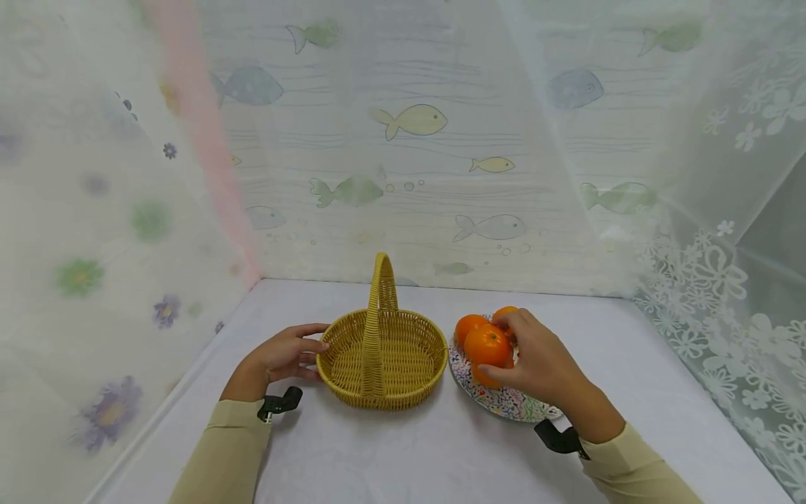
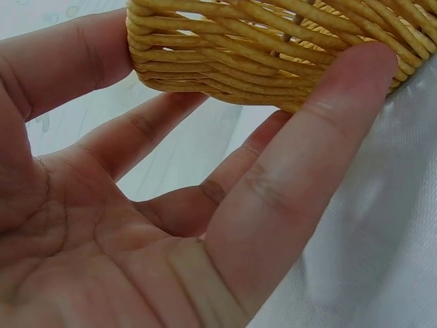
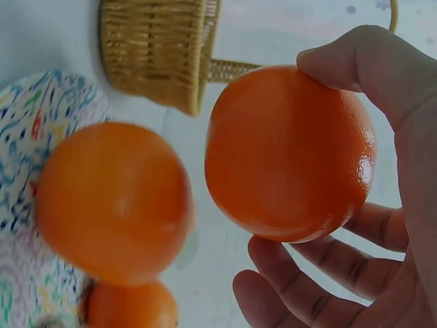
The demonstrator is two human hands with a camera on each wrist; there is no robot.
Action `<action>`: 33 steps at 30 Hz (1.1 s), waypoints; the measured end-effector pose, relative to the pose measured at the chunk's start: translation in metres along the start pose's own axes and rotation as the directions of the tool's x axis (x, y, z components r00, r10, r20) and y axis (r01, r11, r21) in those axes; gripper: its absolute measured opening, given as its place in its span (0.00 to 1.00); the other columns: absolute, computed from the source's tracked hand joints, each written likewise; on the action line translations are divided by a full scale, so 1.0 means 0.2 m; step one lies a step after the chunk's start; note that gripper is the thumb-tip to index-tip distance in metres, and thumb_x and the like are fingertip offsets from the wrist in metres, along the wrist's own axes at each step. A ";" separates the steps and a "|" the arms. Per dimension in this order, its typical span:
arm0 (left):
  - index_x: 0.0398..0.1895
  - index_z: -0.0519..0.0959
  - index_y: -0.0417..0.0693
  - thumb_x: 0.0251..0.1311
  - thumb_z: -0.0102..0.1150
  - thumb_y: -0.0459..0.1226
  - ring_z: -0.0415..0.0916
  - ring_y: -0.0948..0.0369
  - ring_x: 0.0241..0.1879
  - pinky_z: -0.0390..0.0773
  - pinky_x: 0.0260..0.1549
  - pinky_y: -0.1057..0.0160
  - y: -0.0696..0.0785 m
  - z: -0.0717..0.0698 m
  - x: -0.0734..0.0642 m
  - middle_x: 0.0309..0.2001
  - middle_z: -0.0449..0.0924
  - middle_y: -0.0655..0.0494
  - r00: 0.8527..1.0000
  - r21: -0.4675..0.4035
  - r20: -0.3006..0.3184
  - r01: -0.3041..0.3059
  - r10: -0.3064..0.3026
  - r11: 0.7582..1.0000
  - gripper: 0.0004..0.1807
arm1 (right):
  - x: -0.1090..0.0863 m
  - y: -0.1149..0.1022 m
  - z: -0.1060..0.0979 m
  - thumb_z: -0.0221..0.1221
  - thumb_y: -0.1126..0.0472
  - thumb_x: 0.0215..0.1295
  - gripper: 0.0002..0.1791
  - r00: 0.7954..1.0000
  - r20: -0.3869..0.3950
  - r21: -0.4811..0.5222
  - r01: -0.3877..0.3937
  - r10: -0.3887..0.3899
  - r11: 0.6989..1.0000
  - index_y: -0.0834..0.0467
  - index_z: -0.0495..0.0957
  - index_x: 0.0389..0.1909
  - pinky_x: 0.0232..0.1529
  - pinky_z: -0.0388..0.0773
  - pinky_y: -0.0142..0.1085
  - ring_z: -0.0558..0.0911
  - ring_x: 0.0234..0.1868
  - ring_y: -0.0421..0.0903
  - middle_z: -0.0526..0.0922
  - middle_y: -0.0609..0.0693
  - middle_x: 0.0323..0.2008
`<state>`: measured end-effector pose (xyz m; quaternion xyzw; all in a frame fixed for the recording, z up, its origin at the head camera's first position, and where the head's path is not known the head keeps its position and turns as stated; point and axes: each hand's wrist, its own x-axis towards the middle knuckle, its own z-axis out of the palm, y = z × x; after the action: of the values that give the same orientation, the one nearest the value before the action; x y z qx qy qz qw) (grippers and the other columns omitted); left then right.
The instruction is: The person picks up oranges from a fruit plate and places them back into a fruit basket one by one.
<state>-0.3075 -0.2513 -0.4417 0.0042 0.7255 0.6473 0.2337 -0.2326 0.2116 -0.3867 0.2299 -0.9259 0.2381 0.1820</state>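
A yellow woven basket (image 1: 403, 360) with a tall arched handle stands on the table, left of the oranges. At its left end my left hand (image 1: 292, 353) holds the rim; its digits spread about the woven wall (image 2: 225, 58) in the left wrist view. To the right, my right hand (image 1: 535, 357) holds the uppermost orange (image 1: 488, 345) of a small pile, thumb on one side and fingertips on the other. This glossy orange (image 3: 290, 154) fills the hand in the right wrist view. Another orange (image 3: 113, 201) appears beside it there.
Under the oranges lies a patterned plate (image 1: 513, 406), close to the basket's right side. One more orange (image 1: 469, 325) sits at the pile's left. A white cloth (image 1: 390, 455) covers the table. Sheer fish-print fabric (image 1: 403, 161) hangs behind, with lace netting (image 1: 711, 280) at the right.
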 end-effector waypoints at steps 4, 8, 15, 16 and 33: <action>0.79 0.61 0.46 0.71 0.60 0.36 0.85 0.50 0.50 0.86 0.47 0.42 -0.01 0.00 0.01 0.62 0.76 0.40 1.000 -0.004 -0.003 0.003 -0.003 1.000 0.36 | 0.03 -0.04 0.03 0.79 0.45 0.48 0.37 1.000 0.022 0.032 -0.012 0.012 0.999 0.53 0.75 0.57 0.44 0.83 0.40 0.79 0.46 0.43 0.78 0.46 0.54; 0.79 0.60 0.46 0.71 0.59 0.36 0.85 0.50 0.50 0.86 0.47 0.41 -0.02 -0.01 0.01 0.62 0.76 0.40 1.000 -0.004 -0.002 -0.003 0.003 1.000 0.35 | 0.07 -0.08 0.07 0.79 0.42 0.48 0.38 0.998 0.051 0.039 -0.022 0.020 0.999 0.50 0.75 0.58 0.43 0.82 0.39 0.78 0.47 0.42 0.78 0.44 0.52; 0.79 0.61 0.46 0.70 0.61 0.36 0.85 0.49 0.50 0.86 0.47 0.41 -0.02 0.00 0.02 0.62 0.77 0.40 1.000 -0.022 0.005 0.000 0.000 1.000 0.36 | 0.11 -0.13 0.14 0.77 0.40 0.48 0.37 0.997 0.074 0.034 -0.005 0.002 0.999 0.49 0.76 0.58 0.46 0.83 0.39 0.79 0.47 0.41 0.78 0.42 0.52; 0.79 0.61 0.46 0.70 0.61 0.36 0.85 0.49 0.50 0.86 0.47 0.41 -0.02 0.00 0.02 0.62 0.77 0.40 1.000 -0.023 0.005 0.001 -0.001 1.000 0.36 | 0.12 -0.14 0.15 0.77 0.40 0.49 0.38 0.997 0.076 0.033 -0.001 -0.002 0.999 0.49 0.76 0.58 0.47 0.83 0.39 0.79 0.47 0.41 0.78 0.42 0.52; 0.80 0.60 0.46 0.71 0.60 0.36 0.84 0.50 0.53 0.86 0.48 0.41 0.00 -0.01 0.00 0.64 0.75 0.41 1.000 -0.027 0.019 -0.008 0.008 1.000 0.36 | 0.23 -0.22 0.31 0.77 0.41 0.51 0.37 0.994 0.103 0.102 0.031 -0.042 0.994 0.51 0.77 0.60 0.47 0.83 0.37 0.80 0.45 0.41 0.79 0.45 0.53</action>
<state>-0.3078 -0.2537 -0.4424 0.0100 0.7146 0.6578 0.2379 -0.2612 0.1289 -0.4008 0.2680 -0.9167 0.2685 0.1256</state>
